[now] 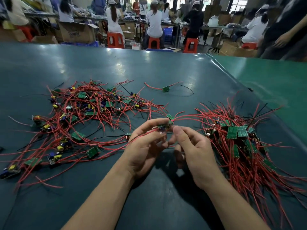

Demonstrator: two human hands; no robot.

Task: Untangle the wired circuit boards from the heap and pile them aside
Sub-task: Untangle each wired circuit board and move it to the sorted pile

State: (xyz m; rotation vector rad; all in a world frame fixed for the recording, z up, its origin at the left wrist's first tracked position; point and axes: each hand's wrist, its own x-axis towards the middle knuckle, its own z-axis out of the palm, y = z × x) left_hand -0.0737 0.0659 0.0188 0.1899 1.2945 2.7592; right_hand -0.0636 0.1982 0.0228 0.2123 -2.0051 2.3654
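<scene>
Both grips meet above the counter [149,67]: left hand [146,145] pinches a board [163,127]; right hand [191,151] curls beside it, grip unclear.

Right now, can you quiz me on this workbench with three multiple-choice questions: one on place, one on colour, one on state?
1. The lone board lies:
A. beyond both piles
B. in the left hand
C. on a stool

2. Most wires are:
A. blue
B. red
C. white

3. The left hand:
A. lies flat
B. pinches a board
C. is out of sight

Answers:
1 A, it sits alone on the table, farther off.
2 B, both the loose heap and the sorted pile are red.
3 B, its fingers curl round the held board.
</scene>
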